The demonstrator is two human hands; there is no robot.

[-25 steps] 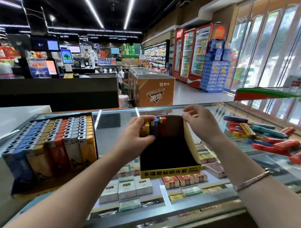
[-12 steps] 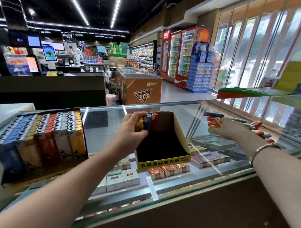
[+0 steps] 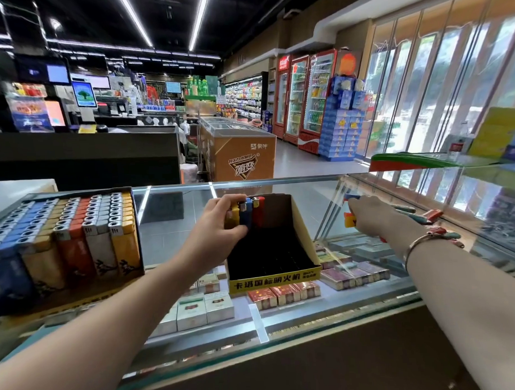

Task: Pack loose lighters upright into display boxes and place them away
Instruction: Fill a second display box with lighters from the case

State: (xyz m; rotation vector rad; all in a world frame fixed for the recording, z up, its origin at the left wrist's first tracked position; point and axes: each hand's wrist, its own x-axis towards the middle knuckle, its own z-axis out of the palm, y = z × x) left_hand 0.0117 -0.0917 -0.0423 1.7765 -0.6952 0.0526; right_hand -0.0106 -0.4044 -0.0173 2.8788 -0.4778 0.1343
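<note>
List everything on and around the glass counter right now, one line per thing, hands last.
glass counter: one, clear top, foreground.
open display box: one, yellow front, black inside, centre of counter.
upright lighters: three seen, yellow, blue, red, back left corner of that box.
full display box: one, rows of blue, gold, red, silver lighters, left on counter.
loose lighters: several, red, green, yellow, blue, lying right on counter.
cigarette packs: many, mixed colours, under the glass.
chest freezer: one, orange, aisle behind.
left hand: fingers holding the upright lighters.
right hand: on the loose pile, grip unclear.
</note>
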